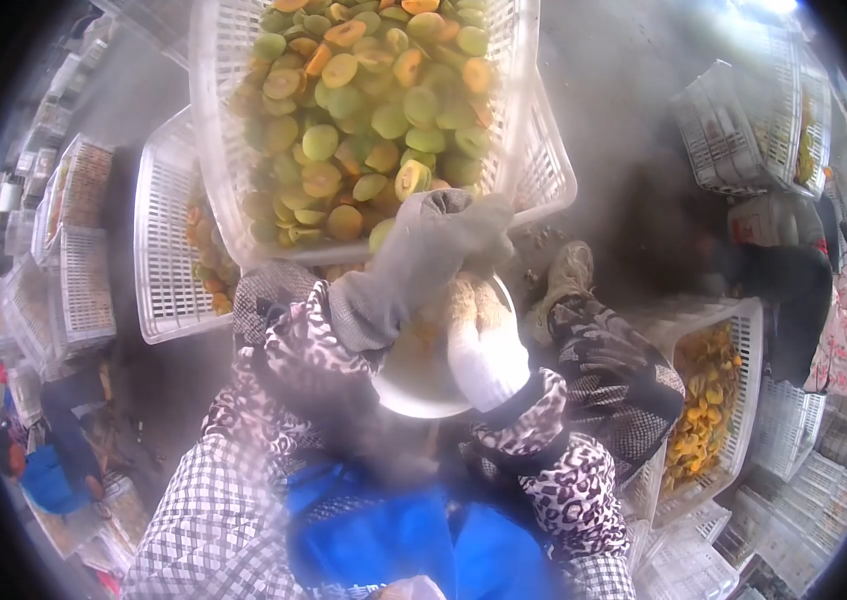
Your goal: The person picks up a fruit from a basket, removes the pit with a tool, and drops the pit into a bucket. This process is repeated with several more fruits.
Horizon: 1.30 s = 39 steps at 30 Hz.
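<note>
Your gloved hands meet over a white bowl (pixel 422 385), just below a crate (pixel 216 150) heaped with green and orange fruit (pixel 342 104).
Your grey-gloved left hand (pixel 449 228) is bent over at the crate's near edge, covering the fingertips of your right hand (pixel 479 325), in its tan-and-white glove; you can't tell from here whether either hand's fingers are open, closed or gripping anything. A cut piece (pixel 412 180) shows its face just beyond your left glove, but whether you touch it is unclear. Your hands and sleeves hide much of the bowl, haze blurs its contents, and the top of the frame cuts off the crate. To your right, orange pieces (pixel 706 410) fill another crate (pixel 747 400).
</note>
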Each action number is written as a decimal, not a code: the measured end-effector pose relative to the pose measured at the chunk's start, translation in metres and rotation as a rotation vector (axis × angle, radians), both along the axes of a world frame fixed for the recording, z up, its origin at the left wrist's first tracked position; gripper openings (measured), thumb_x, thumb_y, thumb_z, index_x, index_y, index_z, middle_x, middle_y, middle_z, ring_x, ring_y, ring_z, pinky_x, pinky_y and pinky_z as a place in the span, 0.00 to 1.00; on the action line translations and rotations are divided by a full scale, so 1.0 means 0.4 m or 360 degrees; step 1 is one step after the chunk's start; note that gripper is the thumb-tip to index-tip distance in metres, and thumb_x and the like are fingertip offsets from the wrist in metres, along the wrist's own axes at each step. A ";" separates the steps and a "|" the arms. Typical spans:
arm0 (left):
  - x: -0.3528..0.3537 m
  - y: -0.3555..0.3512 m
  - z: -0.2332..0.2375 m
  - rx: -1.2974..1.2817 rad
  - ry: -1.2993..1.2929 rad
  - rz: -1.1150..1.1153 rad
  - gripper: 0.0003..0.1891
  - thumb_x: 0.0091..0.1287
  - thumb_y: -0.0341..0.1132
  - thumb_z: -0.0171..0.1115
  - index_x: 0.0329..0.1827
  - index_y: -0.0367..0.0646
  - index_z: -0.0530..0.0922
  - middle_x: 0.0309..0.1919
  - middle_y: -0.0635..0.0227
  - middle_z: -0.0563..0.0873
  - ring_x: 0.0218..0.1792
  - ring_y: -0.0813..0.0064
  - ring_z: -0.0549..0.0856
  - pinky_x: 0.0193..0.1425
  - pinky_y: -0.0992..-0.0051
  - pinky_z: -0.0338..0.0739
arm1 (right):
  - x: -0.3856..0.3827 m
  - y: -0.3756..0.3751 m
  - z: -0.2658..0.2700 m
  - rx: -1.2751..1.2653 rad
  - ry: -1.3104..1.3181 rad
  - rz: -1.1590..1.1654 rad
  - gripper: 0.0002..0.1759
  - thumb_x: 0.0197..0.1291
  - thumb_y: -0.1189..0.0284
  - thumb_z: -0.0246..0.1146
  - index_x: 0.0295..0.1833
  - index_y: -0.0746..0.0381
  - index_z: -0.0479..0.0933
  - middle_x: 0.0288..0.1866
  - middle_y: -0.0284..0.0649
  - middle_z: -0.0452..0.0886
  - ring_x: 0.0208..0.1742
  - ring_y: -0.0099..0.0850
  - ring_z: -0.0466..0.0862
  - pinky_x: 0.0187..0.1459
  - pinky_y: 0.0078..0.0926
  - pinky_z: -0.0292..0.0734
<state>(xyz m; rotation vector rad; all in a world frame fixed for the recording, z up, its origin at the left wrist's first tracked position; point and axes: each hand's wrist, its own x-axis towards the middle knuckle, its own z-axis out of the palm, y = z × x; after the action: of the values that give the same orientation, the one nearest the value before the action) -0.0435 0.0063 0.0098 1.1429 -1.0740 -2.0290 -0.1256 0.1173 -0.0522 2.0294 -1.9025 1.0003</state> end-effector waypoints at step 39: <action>0.014 -0.008 -0.056 0.0003 0.0380 0.0248 0.10 0.73 0.40 0.56 0.36 0.44 0.75 0.26 0.67 0.77 0.27 0.71 0.81 0.44 0.61 0.86 | -0.095 0.000 0.014 0.1440 -0.2634 0.0746 0.22 0.76 0.62 0.50 0.63 0.68 0.72 0.52 0.47 0.80 0.51 0.38 0.81 0.54 0.31 0.76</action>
<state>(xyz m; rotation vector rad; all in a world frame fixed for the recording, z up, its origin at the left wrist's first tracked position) -0.0378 0.0031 -0.0126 0.9260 -0.8387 -1.9839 -0.1635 0.1174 -0.0465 2.1719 -2.9242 3.0849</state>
